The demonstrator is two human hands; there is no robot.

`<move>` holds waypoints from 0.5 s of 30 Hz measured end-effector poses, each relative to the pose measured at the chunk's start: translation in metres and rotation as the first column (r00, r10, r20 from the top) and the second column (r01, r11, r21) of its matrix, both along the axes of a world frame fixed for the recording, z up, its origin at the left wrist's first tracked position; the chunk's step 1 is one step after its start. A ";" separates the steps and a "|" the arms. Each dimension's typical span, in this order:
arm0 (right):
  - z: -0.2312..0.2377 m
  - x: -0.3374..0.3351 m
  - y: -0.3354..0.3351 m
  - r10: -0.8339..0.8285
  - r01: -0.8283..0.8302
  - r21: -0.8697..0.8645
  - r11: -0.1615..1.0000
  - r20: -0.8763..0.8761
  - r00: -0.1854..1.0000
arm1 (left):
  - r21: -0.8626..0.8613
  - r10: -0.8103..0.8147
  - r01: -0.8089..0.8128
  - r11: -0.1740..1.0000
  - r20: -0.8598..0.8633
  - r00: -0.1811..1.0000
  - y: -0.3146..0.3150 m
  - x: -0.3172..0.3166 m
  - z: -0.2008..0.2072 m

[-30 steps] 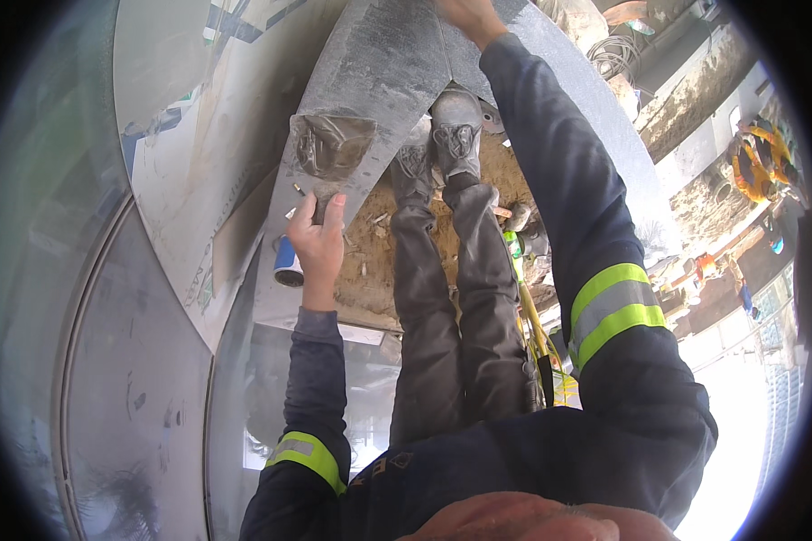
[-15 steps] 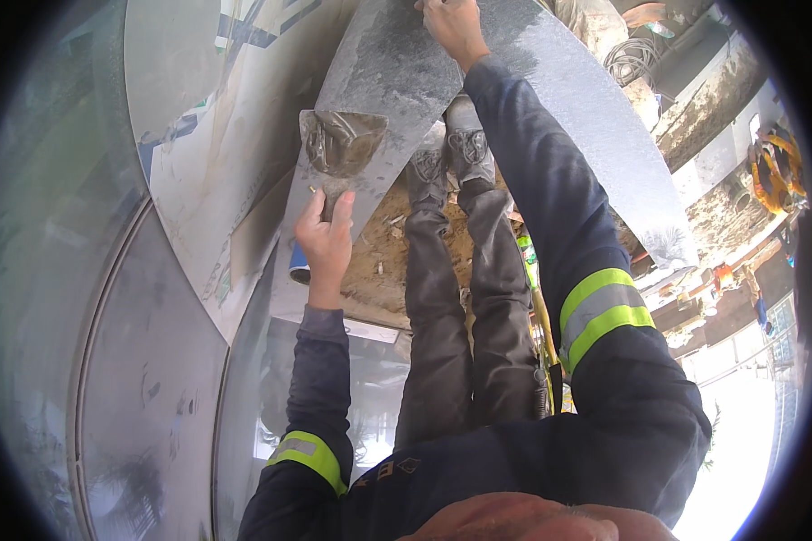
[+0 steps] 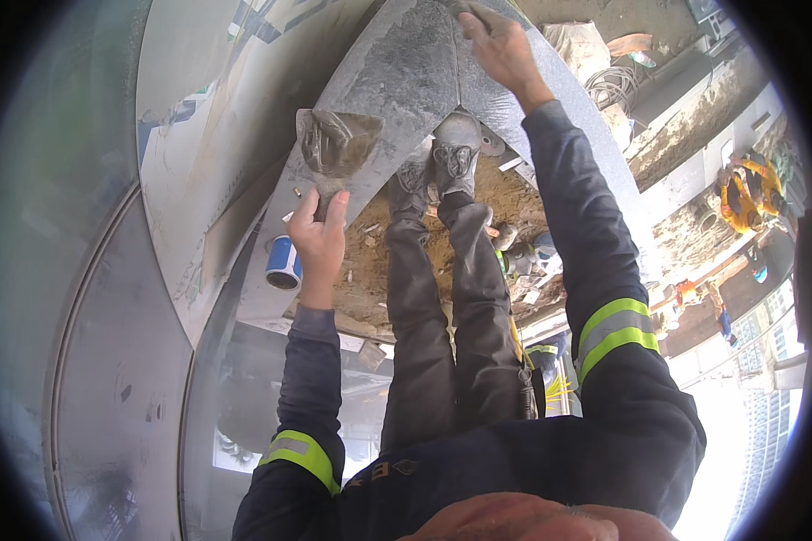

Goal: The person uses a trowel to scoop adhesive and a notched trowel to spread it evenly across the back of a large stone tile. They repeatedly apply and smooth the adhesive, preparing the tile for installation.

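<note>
My left hand [image 3: 318, 238] grips the handle of a trowel [image 3: 336, 143] whose flat blade carries wet grey mortar and sits just above the hand. My right hand [image 3: 501, 50] reaches up to the top of a grey cement-coated curved slab [image 3: 397, 81] and presses on its surface near a seam; whether it holds a small tool I cannot tell. My legs and dusty boots [image 3: 451, 153] stand on the sandy floor between the two arms.
A blue and white can [image 3: 282, 263] lies on the floor left of my left wrist. Curved glass and metal panels [image 3: 126, 361] fill the left. Rubble, a bag, coiled cable [image 3: 609, 83] and a yellow harness [image 3: 740, 194] lie to the right.
My right hand moved rightwards along the top of the slab. My left hand with the trowel stayed nearly in place, and the view shifted slightly.
</note>
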State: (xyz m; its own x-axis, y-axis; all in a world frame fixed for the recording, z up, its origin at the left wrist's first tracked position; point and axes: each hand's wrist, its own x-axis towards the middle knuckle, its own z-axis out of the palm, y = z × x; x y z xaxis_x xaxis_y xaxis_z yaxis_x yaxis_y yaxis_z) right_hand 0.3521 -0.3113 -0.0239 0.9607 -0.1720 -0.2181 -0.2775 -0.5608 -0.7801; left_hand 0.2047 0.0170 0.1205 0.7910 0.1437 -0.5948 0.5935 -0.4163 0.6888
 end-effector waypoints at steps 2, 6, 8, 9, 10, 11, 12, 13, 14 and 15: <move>0.043 0.035 -0.025 0.179 -0.175 -0.099 0.980 0.030 0.983 | 0.046 -0.022 0.020 0.999 0.032 0.999 0.010 -0.006 -0.009; 0.061 0.133 -0.073 0.276 -0.355 -0.168 0.920 -0.368 0.888 | -0.003 0.033 -0.033 0.999 0.035 0.999 0.006 -0.011 -0.018; 0.102 0.166 -0.028 0.287 -0.461 -0.261 0.848 -0.505 0.814 | -0.020 0.102 -0.102 0.995 0.020 0.995 0.004 -0.019 -0.017; 0.097 0.185 -0.022 0.330 -0.566 -0.321 0.760 -0.559 0.761 | -0.039 0.125 -0.124 0.992 0.027 0.992 0.001 -0.020 -0.018; 0.091 0.202 -0.021 0.351 -0.654 -0.379 0.654 -0.614 0.707 | -0.068 0.142 -0.140 0.988 0.036 0.989 -0.002 -0.021 -0.019; 0.085 0.219 -0.020 0.359 -0.731 -0.423 0.535 -0.670 0.650 | -0.096 0.160 -0.155 0.983 0.044 0.986 -0.004 -0.022 -0.021; 0.076 0.235 -0.017 0.362 -0.797 -0.445 0.408 -0.723 0.588 | -0.091 0.148 -0.145 0.985 0.030 0.989 -0.001 -0.027 -0.024; 0.069 0.246 -0.012 0.383 -0.795 -0.421 0.438 -0.712 0.588 | -0.091 0.167 -0.163 0.982 0.032 0.986 0.000 -0.031 -0.025; 0.062 0.257 -0.009 0.403 -0.791 -0.395 0.467 -0.701 0.588 | -0.091 0.184 -0.181 0.979 0.034 0.982 -0.001 -0.034 -0.027; 0.057 0.264 -0.002 0.424 -0.788 -0.364 0.497 -0.690 0.587 | -0.087 0.201 -0.197 0.977 0.034 0.979 -0.001 -0.036 -0.027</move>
State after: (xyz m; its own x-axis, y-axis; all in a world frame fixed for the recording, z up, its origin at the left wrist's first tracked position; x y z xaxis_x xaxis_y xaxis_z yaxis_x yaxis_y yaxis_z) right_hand 0.6157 -0.3138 0.0332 0.6577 0.1568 -0.7368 0.1316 -0.9870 -0.0926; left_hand 0.1684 0.0163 0.0931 0.7761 0.2522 -0.5780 0.6285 -0.2334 0.7420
